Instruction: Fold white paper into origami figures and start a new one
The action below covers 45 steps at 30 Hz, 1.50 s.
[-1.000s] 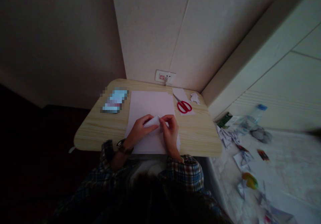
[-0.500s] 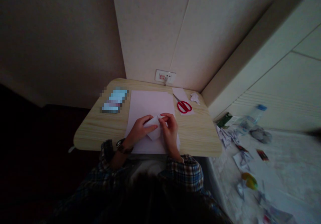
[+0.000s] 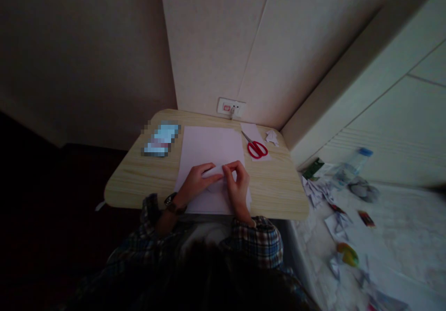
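Note:
Between my two hands is a small folded piece of white paper (image 3: 213, 171), seen nearly edge-on and partly covered by fingers. My left hand (image 3: 198, 181) grips its left side, thumb in front and fingers behind. At its right end, my right hand (image 3: 237, 181) pinches the paper between thumb and index finger. Both hands are over a stack of white sheets (image 3: 211, 146) on the small wooden table (image 3: 139, 181). To the right of the stack, red-handled scissors (image 3: 257, 149) lie on a white paper strip (image 3: 250, 129).
A phone (image 3: 162, 139), blurred out, lies on the table's left. Folded paper (image 3: 272, 138) sits at the back right corner. A wall socket (image 3: 231, 108) is behind the table. On the bed at right are a plastic bottle (image 3: 355, 165), paper scraps (image 3: 315, 192) and a yellow-green object (image 3: 347, 254).
The folded paper has tilted from showing a broad face to a narrow strip between my hands. My right fingertips have shifted slightly along it. The whole view has moved a little.

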Tool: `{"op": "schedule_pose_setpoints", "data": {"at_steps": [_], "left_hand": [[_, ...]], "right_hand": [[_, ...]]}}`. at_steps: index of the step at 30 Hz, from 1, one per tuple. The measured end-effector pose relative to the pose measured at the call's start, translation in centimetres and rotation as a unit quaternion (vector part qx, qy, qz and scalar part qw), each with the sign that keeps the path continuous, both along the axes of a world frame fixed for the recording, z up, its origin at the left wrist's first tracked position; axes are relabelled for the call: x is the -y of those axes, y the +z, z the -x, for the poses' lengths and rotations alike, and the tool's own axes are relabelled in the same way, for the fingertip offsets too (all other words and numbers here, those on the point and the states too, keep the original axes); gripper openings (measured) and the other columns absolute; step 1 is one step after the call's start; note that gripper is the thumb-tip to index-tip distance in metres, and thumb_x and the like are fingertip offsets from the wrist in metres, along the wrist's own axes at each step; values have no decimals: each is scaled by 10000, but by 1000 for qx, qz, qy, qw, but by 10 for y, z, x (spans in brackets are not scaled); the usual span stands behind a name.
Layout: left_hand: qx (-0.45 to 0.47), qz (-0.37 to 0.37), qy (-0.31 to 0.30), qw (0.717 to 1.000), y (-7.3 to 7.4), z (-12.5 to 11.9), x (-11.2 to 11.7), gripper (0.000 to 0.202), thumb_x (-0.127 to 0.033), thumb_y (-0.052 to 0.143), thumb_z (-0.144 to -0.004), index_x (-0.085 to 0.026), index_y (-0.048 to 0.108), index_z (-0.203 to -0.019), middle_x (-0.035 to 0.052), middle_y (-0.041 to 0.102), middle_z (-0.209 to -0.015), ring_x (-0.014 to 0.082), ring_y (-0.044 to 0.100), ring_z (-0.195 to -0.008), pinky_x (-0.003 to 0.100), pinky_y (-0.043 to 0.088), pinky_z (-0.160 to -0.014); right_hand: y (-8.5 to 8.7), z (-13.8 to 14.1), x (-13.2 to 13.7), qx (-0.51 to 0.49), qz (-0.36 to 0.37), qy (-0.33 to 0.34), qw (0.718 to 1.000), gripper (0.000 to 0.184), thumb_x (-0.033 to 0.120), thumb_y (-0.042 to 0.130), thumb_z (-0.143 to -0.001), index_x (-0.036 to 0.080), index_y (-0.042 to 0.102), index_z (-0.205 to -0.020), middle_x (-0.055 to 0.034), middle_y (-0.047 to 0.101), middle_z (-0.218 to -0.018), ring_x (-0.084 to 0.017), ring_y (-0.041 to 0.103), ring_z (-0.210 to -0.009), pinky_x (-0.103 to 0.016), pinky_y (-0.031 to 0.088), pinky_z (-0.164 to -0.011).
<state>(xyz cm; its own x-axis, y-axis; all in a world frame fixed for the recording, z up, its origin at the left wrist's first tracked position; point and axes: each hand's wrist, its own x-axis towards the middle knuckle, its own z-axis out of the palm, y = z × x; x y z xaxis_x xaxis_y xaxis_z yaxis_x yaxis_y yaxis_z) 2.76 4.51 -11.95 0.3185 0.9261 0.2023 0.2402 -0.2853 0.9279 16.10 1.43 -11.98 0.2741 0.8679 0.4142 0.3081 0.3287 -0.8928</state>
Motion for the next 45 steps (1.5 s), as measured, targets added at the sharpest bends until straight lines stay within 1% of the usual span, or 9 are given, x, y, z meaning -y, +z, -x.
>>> {"op": "schedule_pose_setpoints", "data": {"at_steps": [5,8,14,18,23,28,32,39,45], "left_hand": [[27,22,22,999,3,2,0,221,-364,629,-734,-151,602,-681,-31,545,-633,136,509,-642,220,389,-588],[50,32,49,997,5,4,-1,199,-341,624,-737,-153,594,-679,-35,525,-632,127,492,-635,212,380,-574],[51,23,55,997,6,3,1,188,-327,631,-725,-156,586,-661,-33,528,-638,129,498,-648,213,387,-594],[53,13,64,996,5,3,1,177,-323,642,-715,-161,586,-670,-34,533,-647,133,505,-660,216,395,-617],[75,40,49,995,4,2,-1,233,-381,666,-694,-165,579,-675,-33,536,-656,141,508,-669,223,410,-622],[151,72,41,985,5,2,-2,242,-395,652,-710,-168,570,-704,-26,544,-687,131,505,-682,223,413,-645],[155,75,34,984,6,3,-2,251,-396,653,-715,-171,552,-665,-29,512,-653,122,475,-653,223,400,-624],[157,49,72,984,3,4,-2,249,-381,636,-720,-180,523,-624,-40,494,-616,116,462,-618,227,392,-598],[175,46,77,980,7,1,-2,184,-339,648,-708,-175,574,-671,-23,562,-667,134,519,-675,245,428,-652]], "right_hand": [[1,1,-4,-22,13,43,999,111,279,547,-844,186,592,-803,9,586,-772,-141,541,-756,-258,419,-717],[0,2,-5,-20,35,66,997,114,299,576,-823,192,584,-783,19,578,-750,-143,546,-748,-256,419,-701],[-1,1,-4,-2,25,40,999,215,332,569,-830,195,533,-668,39,507,-657,-131,487,-665,-248,372,-628],[-1,1,-3,-10,32,51,998,224,327,555,-833,195,519,-656,41,489,-643,-129,471,-654,-250,362,-624],[-1,0,-3,-4,32,52,998,239,340,488,-867,200,514,-676,32,485,-649,-138,468,-662,-253,354,-606],[0,1,-2,47,8,51,998,251,329,500,-867,203,487,-651,31,473,-650,-139,461,-661,-262,352,-625],[-1,3,-3,56,4,52,997,259,319,514,-856,205,476,-626,30,473,-639,-140,460,-655,-266,356,-628],[1,4,-4,45,19,84,995,257,355,537,-838,200,521,-634,33,494,-631,-138,466,-651,-266,361,-617],[2,4,-3,67,-13,78,995,277,329,532,-859,209,489,-613,22,487,-644,-148,465,-669,-282,359,-642]]}}
